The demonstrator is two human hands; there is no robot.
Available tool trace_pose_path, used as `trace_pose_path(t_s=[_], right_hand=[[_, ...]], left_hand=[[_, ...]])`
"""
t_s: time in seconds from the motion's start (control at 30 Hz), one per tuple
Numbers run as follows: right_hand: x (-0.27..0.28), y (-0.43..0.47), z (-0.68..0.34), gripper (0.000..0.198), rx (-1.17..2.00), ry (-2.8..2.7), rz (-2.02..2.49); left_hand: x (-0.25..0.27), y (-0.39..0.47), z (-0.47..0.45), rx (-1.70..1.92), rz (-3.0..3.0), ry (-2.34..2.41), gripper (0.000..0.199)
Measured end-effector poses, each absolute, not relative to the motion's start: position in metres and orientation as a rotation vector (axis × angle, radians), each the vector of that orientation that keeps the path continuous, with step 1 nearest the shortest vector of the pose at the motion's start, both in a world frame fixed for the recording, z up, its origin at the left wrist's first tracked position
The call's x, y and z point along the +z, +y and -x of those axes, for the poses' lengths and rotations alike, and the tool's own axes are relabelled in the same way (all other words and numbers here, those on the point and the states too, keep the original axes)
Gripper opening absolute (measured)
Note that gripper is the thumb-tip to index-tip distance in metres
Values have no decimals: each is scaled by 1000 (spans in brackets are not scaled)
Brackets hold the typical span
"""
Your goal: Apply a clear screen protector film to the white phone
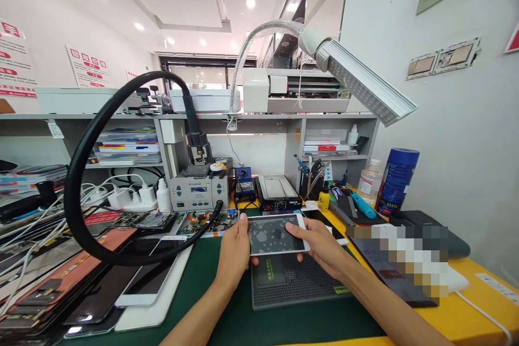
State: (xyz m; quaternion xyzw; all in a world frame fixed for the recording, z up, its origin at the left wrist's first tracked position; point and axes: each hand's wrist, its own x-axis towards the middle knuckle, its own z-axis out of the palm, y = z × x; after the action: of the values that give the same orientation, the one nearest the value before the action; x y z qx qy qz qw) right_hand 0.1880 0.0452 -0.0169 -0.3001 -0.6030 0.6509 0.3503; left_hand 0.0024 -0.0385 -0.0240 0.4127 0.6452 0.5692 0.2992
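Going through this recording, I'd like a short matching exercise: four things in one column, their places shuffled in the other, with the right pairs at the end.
Things
1. White-framed phone
2. Perforated dark mat
3. Lamp
4. Blue cylinder

Places
A. Clamped at the shelf, its head angled out to the right
B. Lying on the green surface, lower than the hands in the picture
C. Standing just right of the clear bottle
D. Held between the left hand and the right hand

Pairs: 1-D, 2-B, 3-A, 4-C
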Motion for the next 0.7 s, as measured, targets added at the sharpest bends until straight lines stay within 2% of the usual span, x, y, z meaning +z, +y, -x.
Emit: trace_pose_path(t_s=[0.1, 0.2, 0.33, 0.53, 0.7], right_hand=[[-16, 45, -187, 34, 1675, -1550, 776], [-14, 44, -186, 34, 1657, -1539, 786], [-14, 43, -186, 35, 1630, -1521, 812], [-14, 43, -187, 36, 1591, -1543, 837], [-13, 42, -187, 37, 1635, -1509, 827]], left_hand=[[-21, -41, -3, 1514, -1099, 1701, 57], [-22, -42, -6, 1527, -1140, 1691, 47], [-29, -40, -9, 1549, -1237, 1752, 59], [-29, -39, -4, 1572, -1321, 1716, 41], [-23, -40, -2, 1621, -1311, 1615, 42]])
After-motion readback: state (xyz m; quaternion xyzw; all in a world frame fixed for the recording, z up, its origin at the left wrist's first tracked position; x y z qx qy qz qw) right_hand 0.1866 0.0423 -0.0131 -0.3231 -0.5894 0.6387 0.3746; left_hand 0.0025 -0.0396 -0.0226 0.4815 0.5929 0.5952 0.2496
